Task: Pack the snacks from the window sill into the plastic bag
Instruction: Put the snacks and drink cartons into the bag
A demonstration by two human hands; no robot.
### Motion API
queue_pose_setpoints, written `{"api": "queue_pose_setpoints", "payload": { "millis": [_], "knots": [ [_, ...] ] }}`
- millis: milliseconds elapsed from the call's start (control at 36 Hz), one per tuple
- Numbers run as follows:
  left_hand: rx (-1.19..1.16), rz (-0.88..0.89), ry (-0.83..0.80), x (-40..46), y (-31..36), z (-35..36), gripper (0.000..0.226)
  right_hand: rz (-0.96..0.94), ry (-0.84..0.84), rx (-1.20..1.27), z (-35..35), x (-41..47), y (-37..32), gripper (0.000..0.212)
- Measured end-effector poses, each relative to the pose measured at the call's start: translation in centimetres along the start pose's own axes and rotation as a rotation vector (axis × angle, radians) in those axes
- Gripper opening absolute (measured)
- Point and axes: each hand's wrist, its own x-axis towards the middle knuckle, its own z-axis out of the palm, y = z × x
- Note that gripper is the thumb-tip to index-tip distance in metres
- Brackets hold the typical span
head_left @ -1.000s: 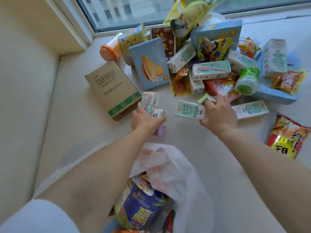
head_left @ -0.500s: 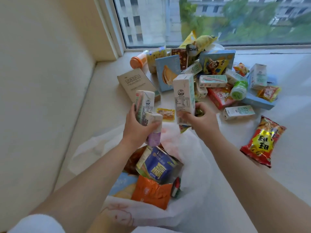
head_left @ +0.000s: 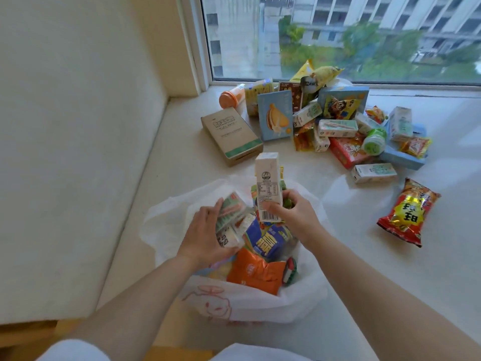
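Both hands have come back from the snack pile and now sit over the mouth of the plastic bag point(head_left: 250, 303), and my view has tipped up to take in more of the window.

From the head camera, I see my left hand point(head_left: 205, 235) curled round two small drink cartons point(head_left: 231, 220), blurred, tilted over the bag's opening. My right hand point(head_left: 294, 217) grips a tall white milk carton point(head_left: 268, 186) by its lower end, upright, barcode toward me, along with something green I cannot make out.

Inside the white bag lie a blue packet point(head_left: 268, 241) and an orange packet point(head_left: 257, 274), with more wrappers beneath them.

On the window sill point(head_left: 182, 162) beyond the bag, the rest of the snacks stay heaped: a brown cardboard box point(head_left: 231, 135), a blue biscuit box point(head_left: 276, 115) standing beside it, an orange-lidded cup point(head_left: 230, 96) on its side near the corner, a small green-capped bottle point(head_left: 373, 140), and a lone milk carton point(head_left: 373, 173) lying flat. A red crisp packet point(head_left: 408, 211) lies well apart to the right. Behind the pile is the window point(head_left: 338, 35), with buildings and trees outside; a pale wall point(head_left: 78, 100) closes the left side.
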Motion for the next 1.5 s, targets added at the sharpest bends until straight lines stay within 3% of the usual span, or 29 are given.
{"api": "queue_pose_setpoints", "payload": {
  "millis": [111,167,306,361,417,472,528,667,778,833,889,972,1083,1139,1194,1389,1500],
  "knots": [
    [0.191,0.096,-0.286,-1.6,-1.6,1.4,0.117,0.05,0.014,-0.055,0.2,-0.5,1.4,0.029],
    [0.218,0.071,-0.336,-1.9,-2.2,2.3,0.12,0.08,0.02,-0.082,-0.1,-0.8,2.3,0.027],
    [0.16,-0.08,-0.308,-0.4,-3.0,2.9,0.125,0.116,0.052,-0.137,-0.3,-1.1,3.7,0.031],
    [0.168,-0.199,-0.22,0.7,-3.0,2.9,0.121,0.12,0.062,-0.157,-0.2,-1.0,3.6,0.034],
    [0.187,-0.355,-0.095,1.8,-2.8,2.4,0.106,0.106,0.063,-0.211,0.1,-1.0,3.5,0.036],
    [0.195,-0.434,-0.072,2.9,-2.8,1.8,0.083,0.082,0.068,-0.293,0.4,-1.0,3.3,0.037],
    [0.241,-0.399,-0.144,3.6,-2.8,1.7,0.076,0.064,0.076,-0.363,0.7,-1.0,3.2,0.037],
    [0.303,-0.172,-0.241,3.4,-2.9,3.3,0.086,0.009,0.079,-0.509,1.6,-0.4,2.5,0.042],
    [0.22,-0.172,-0.301,3.0,-3.4,3.3,0.076,-0.072,0.052,-0.653,2.9,1.1,1.1,0.052],
    [0.18,-0.171,-0.232,2.7,-3.8,2.6,0.054,-0.16,0.035,-0.754,3.8,2.0,0.4,0.056],
    [0.139,-0.184,-0.033,2.3,-4.4,1.8,0.036,-0.226,0.02,-0.825,4.7,3.0,-0.4,0.057],
    [0.225,-0.26,0.221,2.1,-5.3,0.8,0.036,-0.285,-0.01,-0.903,5.9,4.2,-1.2,0.058],
    [0.223,-0.501,0.053,3.3,-6.7,0.0,0.056,-0.368,-0.058,-1.011,7.1,5.2,-1.0,0.057],
    [0.211,-0.533,-0.073,3.9,-7.3,0.2,0.042,-0.433,-0.072,-1.055,7.5,5.5,-0.7,0.052],
    [0.159,-0.521,-0.098,4.1,-7.4,0.4,0.029,-0.483,-0.088,-1.08,7.8,5.7,-0.4,0.049],
    [-0.296,-0.598,0.362,4.4,-8.1,-3.2,0.016,-0.447,-0.317,-1.304,7.7,5.7,1.8,0.048],
    [-0.278,-0.56,0.387,4.2,-8.4,-4.4,0.019,-0.516,-0.353,-1.3,9.0,5.7,1.8,0.042]
  ]
}}
